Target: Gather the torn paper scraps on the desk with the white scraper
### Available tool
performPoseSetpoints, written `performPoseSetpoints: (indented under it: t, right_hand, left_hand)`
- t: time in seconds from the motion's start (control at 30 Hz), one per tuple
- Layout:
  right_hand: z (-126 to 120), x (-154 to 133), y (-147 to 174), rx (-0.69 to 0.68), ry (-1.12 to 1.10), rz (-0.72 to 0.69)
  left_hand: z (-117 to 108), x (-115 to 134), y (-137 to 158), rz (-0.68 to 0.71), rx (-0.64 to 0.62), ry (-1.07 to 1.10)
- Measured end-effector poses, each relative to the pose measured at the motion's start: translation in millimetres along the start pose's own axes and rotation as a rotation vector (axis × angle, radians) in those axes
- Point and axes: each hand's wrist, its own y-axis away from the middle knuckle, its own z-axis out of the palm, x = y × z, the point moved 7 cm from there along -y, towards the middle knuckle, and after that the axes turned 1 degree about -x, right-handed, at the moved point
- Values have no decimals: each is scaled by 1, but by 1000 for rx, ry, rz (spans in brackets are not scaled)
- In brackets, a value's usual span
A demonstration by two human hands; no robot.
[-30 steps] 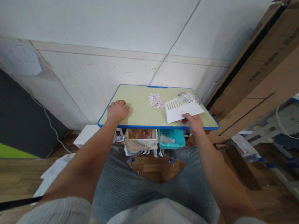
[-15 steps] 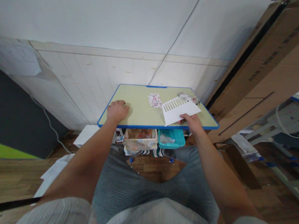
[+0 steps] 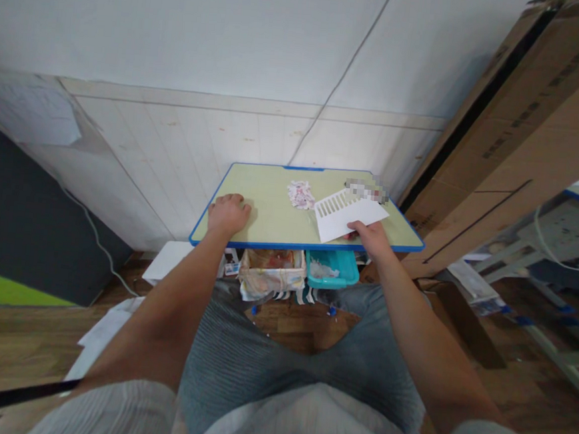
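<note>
My left hand (image 3: 229, 214) rests palm down near the left end of a small pale-yellow table (image 3: 269, 222) with a blue rim. Its fingers are slightly bent and apart, with nothing in them. In my right hand (image 3: 372, 237) is a white sheet of paper (image 3: 347, 220) with a row of slots along its far edge, thumb on top and fingers hidden beneath. The sheet is tilted over the table's right half. A pile of small whitish-pink paper pieces (image 3: 301, 194) lies just left of it. Behind the sheet, something is blurred out by pixels.
Under the table hang a cloth-lined basket (image 3: 272, 279) and a turquoise bin (image 3: 340, 274) with whitish scraps. Tall cardboard boxes (image 3: 517, 128) stand close on the right. A grey cable (image 3: 340, 80) runs down the white wall behind. A white box (image 3: 165, 263) sits at lower left.
</note>
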Motion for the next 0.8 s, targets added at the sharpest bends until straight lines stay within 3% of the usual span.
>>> performPoseSetpoints:
  t: [0.2,0.33,0.43,0.53,0.67,0.8]
  right_hand:
    - [-6,4,-16,103,-80,81]
    - [8,4,-47,106,-8,179]
    - [32,-2,-73,102,-20,119]
    - [46,1,-93,197,-3,73]
    - [44,15,-104,303,47,63]
    - [41,24,-107,268,88,39]
  left_hand:
    - [3,-1,-1,10,7,-1]
    - [4,-2,-1,10,10,-17]
    - [4,-2,-1,1,5,-24]
    - [4,-1,0,5,-2,-24]
    - [5,-1,-1,-4,-6,-18]
    - [5,-1,-2,-3,3,-14]
